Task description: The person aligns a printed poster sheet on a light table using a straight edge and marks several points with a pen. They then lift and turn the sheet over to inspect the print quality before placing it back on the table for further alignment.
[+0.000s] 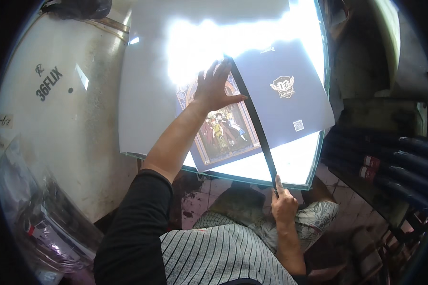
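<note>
A printed cover sheet (296, 88) lies open on a brightly lit glass-topped table (297, 166). Its right half is dark blue with a winged emblem and a small square code; a framed picture of several cartoon figures fills the left half. Between the halves runs a long narrow black strip (254, 111), slanting down past the table's near edge. My left hand (218, 88) rests flat on the sheet with fingers spread, thumb touching the strip. At the near edge my right hand (284, 203) grips the strip's lower end, index finger stretched along it. Glare hides the sheet's far part.
A large pale board (66, 90) stands at the left, with clear plastic-wrapped goods (57, 232) below it. Dark blue rolls or bundles (380, 156) lie on a rack at the right. Pale tiled floor (345, 197) shows beyond the table's near edge.
</note>
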Tool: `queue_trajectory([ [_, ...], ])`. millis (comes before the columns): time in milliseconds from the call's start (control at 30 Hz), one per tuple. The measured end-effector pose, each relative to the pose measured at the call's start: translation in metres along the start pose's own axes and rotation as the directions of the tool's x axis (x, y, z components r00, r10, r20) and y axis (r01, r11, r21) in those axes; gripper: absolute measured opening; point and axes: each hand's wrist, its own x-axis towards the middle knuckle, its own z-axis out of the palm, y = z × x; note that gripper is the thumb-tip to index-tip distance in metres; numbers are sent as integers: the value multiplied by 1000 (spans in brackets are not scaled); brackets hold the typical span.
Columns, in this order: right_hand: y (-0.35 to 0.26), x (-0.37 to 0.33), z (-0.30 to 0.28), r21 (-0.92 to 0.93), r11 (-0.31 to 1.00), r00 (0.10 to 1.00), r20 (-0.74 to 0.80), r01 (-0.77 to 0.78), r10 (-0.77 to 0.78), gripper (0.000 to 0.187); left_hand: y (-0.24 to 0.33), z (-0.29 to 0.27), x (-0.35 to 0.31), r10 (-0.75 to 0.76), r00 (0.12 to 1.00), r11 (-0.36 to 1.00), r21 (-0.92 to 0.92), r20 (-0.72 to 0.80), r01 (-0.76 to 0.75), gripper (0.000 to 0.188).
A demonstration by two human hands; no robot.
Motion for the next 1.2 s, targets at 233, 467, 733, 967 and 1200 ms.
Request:
queue_trajectory([
  [233, 2, 1, -2, -33, 998, 999, -18, 47, -48, 68, 38, -53, 15, -165, 900, 986, 55, 403, 156, 153],
  [467, 36, 23, -94, 871, 410, 929, 122, -268, 349, 53, 45, -56, 24, -216, 861, 976, 77, 461, 204, 152],
  [733, 8, 193, -116, 954, 289, 994, -103, 85, 47, 54, 48, -57, 24, -216, 862, 974, 38, 459, 224, 152],
  [967, -134, 315, -82, 859, 400, 947, -282, 321, -153, 22, 45, -69, 23, -218, 829, 973, 44, 515, 229, 146],
  [1200, -155, 378, -59, 632, 505, 809, -444, 587, -385, 25, 42, -71, 19, -205, 850, 974, 18, 485, 225, 146],
])
